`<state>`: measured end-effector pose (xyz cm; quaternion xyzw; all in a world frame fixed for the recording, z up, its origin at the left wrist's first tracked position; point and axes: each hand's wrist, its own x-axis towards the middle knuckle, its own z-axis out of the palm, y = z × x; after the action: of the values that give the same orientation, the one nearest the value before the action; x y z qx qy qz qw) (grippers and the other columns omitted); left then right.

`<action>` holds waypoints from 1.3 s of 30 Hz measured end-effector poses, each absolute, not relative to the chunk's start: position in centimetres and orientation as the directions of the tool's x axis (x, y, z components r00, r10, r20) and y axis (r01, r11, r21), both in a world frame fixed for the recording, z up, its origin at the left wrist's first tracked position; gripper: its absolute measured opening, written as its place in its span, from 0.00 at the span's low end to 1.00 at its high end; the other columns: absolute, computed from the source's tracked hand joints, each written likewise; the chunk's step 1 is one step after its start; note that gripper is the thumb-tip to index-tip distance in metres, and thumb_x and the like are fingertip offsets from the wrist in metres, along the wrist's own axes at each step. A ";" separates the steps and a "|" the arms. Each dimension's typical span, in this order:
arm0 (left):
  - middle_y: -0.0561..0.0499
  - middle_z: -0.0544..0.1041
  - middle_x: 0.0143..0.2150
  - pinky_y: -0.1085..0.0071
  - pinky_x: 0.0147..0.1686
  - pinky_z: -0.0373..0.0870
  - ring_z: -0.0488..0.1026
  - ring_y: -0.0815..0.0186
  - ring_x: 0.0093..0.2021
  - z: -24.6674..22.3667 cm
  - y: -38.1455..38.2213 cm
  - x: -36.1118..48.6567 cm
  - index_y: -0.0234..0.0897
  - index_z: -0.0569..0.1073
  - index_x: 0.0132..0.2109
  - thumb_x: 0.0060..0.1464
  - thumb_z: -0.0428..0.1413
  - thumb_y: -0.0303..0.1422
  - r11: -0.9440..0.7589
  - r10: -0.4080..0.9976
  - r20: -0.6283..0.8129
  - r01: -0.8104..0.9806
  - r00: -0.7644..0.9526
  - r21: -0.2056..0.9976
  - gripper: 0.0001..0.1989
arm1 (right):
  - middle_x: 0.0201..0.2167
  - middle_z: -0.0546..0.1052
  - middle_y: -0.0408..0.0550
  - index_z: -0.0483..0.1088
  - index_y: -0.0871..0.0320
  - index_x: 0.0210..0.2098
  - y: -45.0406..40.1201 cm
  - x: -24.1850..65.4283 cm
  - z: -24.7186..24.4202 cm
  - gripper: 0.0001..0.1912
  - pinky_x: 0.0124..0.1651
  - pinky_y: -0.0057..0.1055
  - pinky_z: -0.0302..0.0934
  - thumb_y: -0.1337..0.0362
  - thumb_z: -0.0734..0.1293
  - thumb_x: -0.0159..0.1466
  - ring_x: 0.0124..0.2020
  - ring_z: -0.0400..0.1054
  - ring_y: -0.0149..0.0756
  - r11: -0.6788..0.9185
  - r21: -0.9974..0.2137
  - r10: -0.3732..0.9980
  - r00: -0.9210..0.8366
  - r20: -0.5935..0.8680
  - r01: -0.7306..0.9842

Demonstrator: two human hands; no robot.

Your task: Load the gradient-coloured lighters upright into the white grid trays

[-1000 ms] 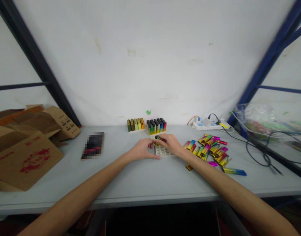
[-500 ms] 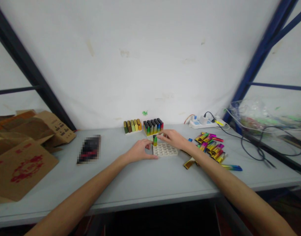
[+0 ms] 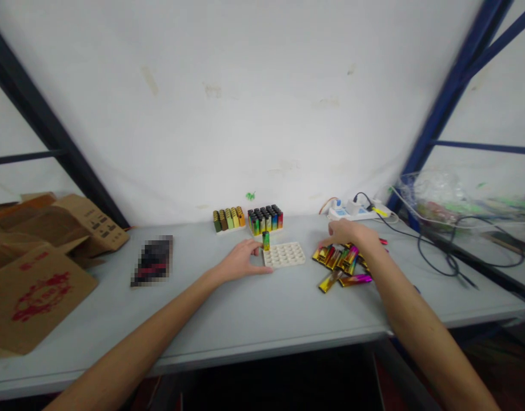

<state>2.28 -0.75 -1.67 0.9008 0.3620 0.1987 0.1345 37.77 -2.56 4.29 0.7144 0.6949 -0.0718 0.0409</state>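
Observation:
A white tray with rows of round holes point(image 3: 288, 255) lies on the table, with one green and gold lighter point(image 3: 266, 241) standing at its back left corner. My left hand point(image 3: 239, 261) is at the tray's left end, thumb along the front and fingers by the lighter, holding the tray between them. On the right, my right hand point(image 3: 352, 233) hovers over a pile of shiny coloured lighters point(image 3: 337, 258), fingers apart and pointing down to its left part. Nothing shows held in it, though the wrist hides part of the pile.
Two filled lighter trays stand by the wall: one with yellow and dark lighters point(image 3: 230, 220), one with rainbow lighters point(image 3: 265, 221). A power strip point(image 3: 359, 212) with a black cable point(image 3: 451, 260) is at right. Cardboard boxes point(image 3: 43, 285) and a pixelated dark item point(image 3: 153, 261) are at left.
My right hand has let go of the lighter at the tray's corner and moved right to the pile. The lighter stays upright there; my left hand stays at the tray.

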 end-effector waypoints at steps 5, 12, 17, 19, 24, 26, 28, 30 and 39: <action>0.49 0.74 0.40 0.64 0.41 0.68 0.72 0.57 0.40 -1.8 -0.6 2.2 0.37 0.74 0.43 0.46 0.63 0.62 -0.705 0.702 0.264 0.595 0.661 0.386 0.32 | 0.27 0.82 0.55 0.82 0.61 0.33 -2.1 36.3 3.8 0.15 0.33 0.32 0.65 0.53 0.75 0.59 0.30 0.77 0.43 0.039 -0.087 0.983 -0.054 -0.174 0.995; 0.48 0.74 0.39 0.64 0.42 0.68 0.72 0.57 0.40 -1.8 -0.6 2.3 0.37 0.74 0.41 0.47 0.62 0.61 -0.700 0.706 0.249 0.600 0.663 0.387 0.31 | 0.38 0.83 0.56 0.81 0.62 0.41 -0.8 35.5 4.0 0.13 0.40 0.30 0.64 0.59 0.74 0.61 0.37 0.76 0.41 0.133 -0.213 0.983 -0.101 0.155 0.968; 0.49 0.74 0.37 0.64 0.40 0.67 0.71 0.57 0.38 -1.6 -0.8 2.4 0.37 0.73 0.40 0.47 0.63 0.60 -0.710 0.696 0.264 0.585 0.667 0.393 0.30 | 0.30 0.81 0.50 0.80 0.61 0.36 -0.7 34.1 3.9 0.20 0.37 0.31 0.63 0.48 0.73 0.61 0.33 0.74 0.38 0.394 -0.576 0.911 -0.220 0.349 0.716; 0.50 0.74 0.37 0.65 0.39 0.66 0.71 0.58 0.38 -1.5 -0.9 2.5 0.37 0.73 0.40 0.47 0.63 0.60 -0.711 0.696 0.273 0.584 0.664 0.392 0.30 | 0.32 0.81 0.51 0.78 0.62 0.36 -1.3 33.0 4.0 0.23 0.39 0.32 0.64 0.45 0.70 0.62 0.35 0.74 0.39 0.464 -0.681 0.886 -0.304 0.351 0.567; 0.51 0.73 0.36 0.66 0.38 0.66 0.71 0.58 0.37 -1.5 -1.0 2.5 0.37 0.72 0.39 0.47 0.64 0.58 -0.706 0.702 0.281 0.588 0.654 0.394 0.28 | 0.30 0.79 0.48 0.74 0.61 0.41 -2.9 30.4 4.3 0.26 0.36 0.32 0.65 0.42 0.69 0.62 0.31 0.74 0.37 0.395 -0.871 0.884 -0.380 0.273 0.292; 0.51 0.73 0.36 0.66 0.39 0.66 0.71 0.58 0.38 -1.6 -1.0 2.5 0.37 0.72 0.40 0.47 0.64 0.58 -0.705 0.703 0.282 0.589 0.653 0.395 0.29 | 0.25 0.75 0.43 0.73 0.60 0.41 -3.3 29.7 4.2 0.26 0.30 0.29 0.61 0.41 0.69 0.63 0.25 0.69 0.32 0.389 -0.878 0.877 -0.402 0.261 0.278; 0.51 0.74 0.36 0.65 0.39 0.66 0.71 0.58 0.38 -1.7 -1.0 2.5 0.37 0.73 0.41 0.47 0.64 0.58 -0.704 0.704 0.281 0.588 0.652 0.398 0.29 | 0.22 0.70 0.39 0.73 0.59 0.39 -3.4 29.1 4.0 0.25 0.26 0.27 0.56 0.41 0.68 0.64 0.21 0.62 0.28 0.406 -0.876 0.861 -0.430 0.271 0.261; 0.51 0.74 0.37 0.66 0.39 0.66 0.71 0.59 0.38 -1.8 -0.9 2.5 0.37 0.73 0.42 0.46 0.65 0.58 -0.701 0.706 0.281 0.586 0.650 0.406 0.29 | 0.23 0.69 0.39 0.72 0.59 0.38 -3.5 28.7 3.8 0.25 0.25 0.26 0.53 0.41 0.68 0.64 0.21 0.58 0.26 0.421 -0.877 0.843 -0.456 0.285 0.230; 0.52 0.72 0.36 0.67 0.37 0.64 0.70 0.60 0.37 -1.5 -0.9 2.5 0.37 0.72 0.39 0.47 0.65 0.57 -0.715 0.691 0.283 0.569 0.666 0.406 0.27 | 0.21 0.61 0.35 0.68 0.57 0.40 -3.1 27.4 2.3 0.24 0.24 0.25 0.51 0.41 0.59 0.71 0.20 0.54 0.27 0.471 -0.860 0.839 -0.401 0.369 0.195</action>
<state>2.51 -0.95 -1.55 0.9013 0.3494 0.2123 0.1429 27.38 -3.05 2.27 0.3465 0.7457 -0.3799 -0.4238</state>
